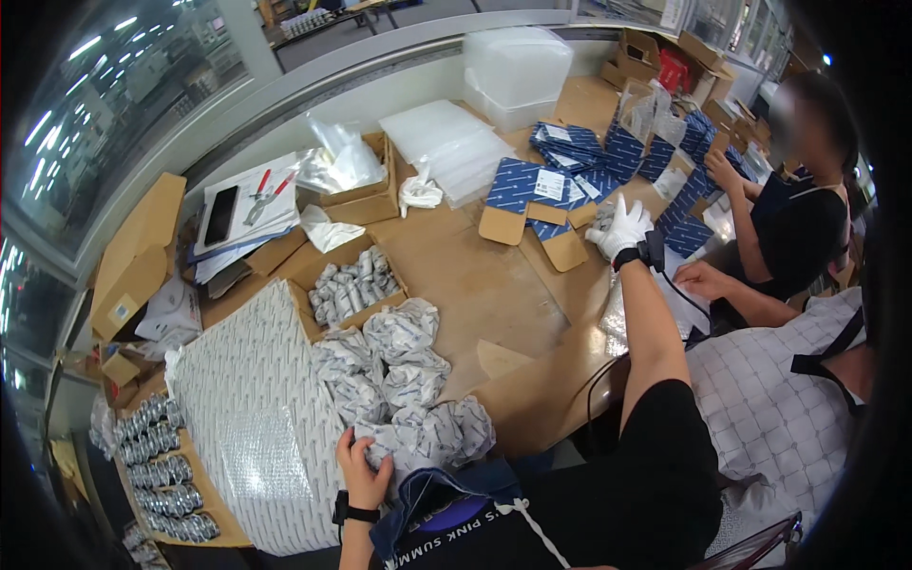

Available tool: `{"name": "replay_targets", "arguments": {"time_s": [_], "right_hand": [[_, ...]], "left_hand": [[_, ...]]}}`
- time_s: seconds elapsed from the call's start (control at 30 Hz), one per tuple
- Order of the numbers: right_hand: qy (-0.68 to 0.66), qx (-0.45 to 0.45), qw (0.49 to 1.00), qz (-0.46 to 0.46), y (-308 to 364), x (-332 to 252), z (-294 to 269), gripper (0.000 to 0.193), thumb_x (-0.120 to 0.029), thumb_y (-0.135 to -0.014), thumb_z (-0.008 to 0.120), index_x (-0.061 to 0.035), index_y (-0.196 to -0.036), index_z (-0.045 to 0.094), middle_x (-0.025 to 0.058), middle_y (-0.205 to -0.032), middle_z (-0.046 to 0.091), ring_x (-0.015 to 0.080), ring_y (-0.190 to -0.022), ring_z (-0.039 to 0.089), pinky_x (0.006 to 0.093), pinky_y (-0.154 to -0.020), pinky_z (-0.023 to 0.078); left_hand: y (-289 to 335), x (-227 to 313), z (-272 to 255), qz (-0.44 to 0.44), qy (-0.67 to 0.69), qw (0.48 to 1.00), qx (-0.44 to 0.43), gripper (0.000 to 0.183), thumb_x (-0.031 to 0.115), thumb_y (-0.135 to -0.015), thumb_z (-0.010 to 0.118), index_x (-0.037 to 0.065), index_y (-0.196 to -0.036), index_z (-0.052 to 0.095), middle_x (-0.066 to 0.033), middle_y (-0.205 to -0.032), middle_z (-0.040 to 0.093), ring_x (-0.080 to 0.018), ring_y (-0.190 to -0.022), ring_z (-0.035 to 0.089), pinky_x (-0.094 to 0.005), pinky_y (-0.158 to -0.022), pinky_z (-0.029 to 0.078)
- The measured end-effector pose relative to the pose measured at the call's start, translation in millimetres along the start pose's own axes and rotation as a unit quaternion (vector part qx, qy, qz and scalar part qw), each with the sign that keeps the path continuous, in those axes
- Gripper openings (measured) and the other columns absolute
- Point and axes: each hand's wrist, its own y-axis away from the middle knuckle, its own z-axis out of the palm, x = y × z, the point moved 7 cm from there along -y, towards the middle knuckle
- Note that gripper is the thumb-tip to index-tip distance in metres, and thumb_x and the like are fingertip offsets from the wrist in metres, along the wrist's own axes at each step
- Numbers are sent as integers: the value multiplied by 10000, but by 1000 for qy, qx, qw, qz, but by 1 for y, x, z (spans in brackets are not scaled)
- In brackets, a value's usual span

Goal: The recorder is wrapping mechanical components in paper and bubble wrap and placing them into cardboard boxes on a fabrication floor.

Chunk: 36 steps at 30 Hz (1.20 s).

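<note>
My left hand (364, 472), bare, has its fingers apart against the nearest of several crumpled paper-wrapped bundles (413, 382). On my outstretched right hand (625, 231) is a white glove. Its fingers are round a small grey paper-wrapped bundle (602, 217), partly hidden by the glove, beside blue-and-white folded cartons (527, 182). Left of the bundles lies a stack of printed wrapping paper (252, 366) with a bubble-wrap sheet (258, 454) on top. An open carton (313, 328) behind the bundles holds many small wrapped pieces (353, 287).
Shiny metal rings (166, 472) stand in rows at the far left. Pliers (270, 198) and a phone (221, 215) lie on papers. White foam sheets (446, 147) are at the back. A co-worker (807, 199) handles cartons at right; another person's hand (703, 281) is near my right arm.
</note>
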Motion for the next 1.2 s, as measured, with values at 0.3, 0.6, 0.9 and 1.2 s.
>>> {"name": "replay_targets", "arguments": {"time_s": [0.3, 0.6, 0.9, 1.2], "right_hand": [[-615, -120, 772, -107, 156, -127, -58, 598, -199, -783, 668, 2, -1290, 424, 193, -1288, 472, 263, -1191, 469, 346, -991, 377], [-627, -276, 720, -113, 280, -131, -46, 433, -105, -828, 623, 29, -1217, 490, 135, -1087, 590, 159, -972, 567, 262, -846, 457], [-625, -291, 714, -122, 306, -120, -53, 415, -92, -855, 578, 32, -1237, 470, 141, -1128, 566, 174, -1031, 544, 276, -891, 434], [-622, -313, 709, -112, 323, -112, -54, 431, -99, -854, 574, 35, -1248, 460, 135, -1169, 549, 176, -1067, 529, 282, -918, 412]], "left_hand": [[18, 4, -39, -29, 33, 999, -3, 445, 61, -683, 673, 55, -1097, 512, -201, -1268, 419, -371, -1185, 401, -418, -987, 335], [102, -71, -116, -89, -218, 962, 137, 633, 259, -713, 700, -2, -1231, 445, -253, -1309, 374, -464, -1227, 304, -556, -992, 267], [94, -101, -69, -150, -176, 972, 47, 711, 329, -682, 731, 0, -1237, 432, -279, -1280, 369, -458, -1188, 334, -537, -979, 278], [79, -144, -88, -161, -294, 930, 152, 462, 181, -732, 666, -11, -1122, 511, -243, -1184, 463, -401, -1073, 443, -442, -888, 394]]}}
